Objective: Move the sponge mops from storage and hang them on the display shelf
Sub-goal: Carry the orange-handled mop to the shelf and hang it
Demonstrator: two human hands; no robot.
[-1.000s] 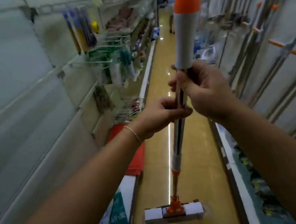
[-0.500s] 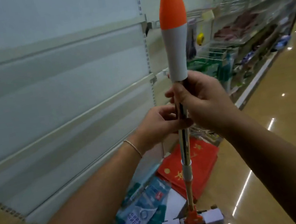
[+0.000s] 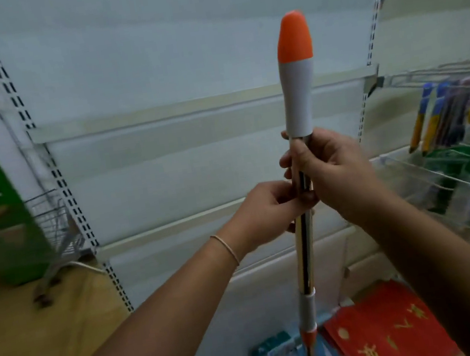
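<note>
Pale shelving panels fill the background, but nearest the camera two forearms reach out to one sponge mop (image 3: 305,246), held upright. The left hand (image 3: 266,212) curls its fingers round the shiny metal shaft, and just above it the right hand (image 3: 327,170) wraps the same shaft directly under the grey-and-orange handle grip (image 3: 298,77). Below both hands the shaft runs down through a grey collar and out of view; the sponge head cannot be seen.

The pole looks stiff and light, though long, so its hidden lower end would likely swing if held by one hand alone. Polished metal is probably slippery; the grey sleeve above the right hand seems the surer hold.

Beyond the hands stands one display shelf (image 3: 187,111) with two slotted uprights and bare crossbars. Right of the grip, wire racks (image 3: 452,169) carry packaged goods; below lie red packets (image 3: 388,334).
</note>
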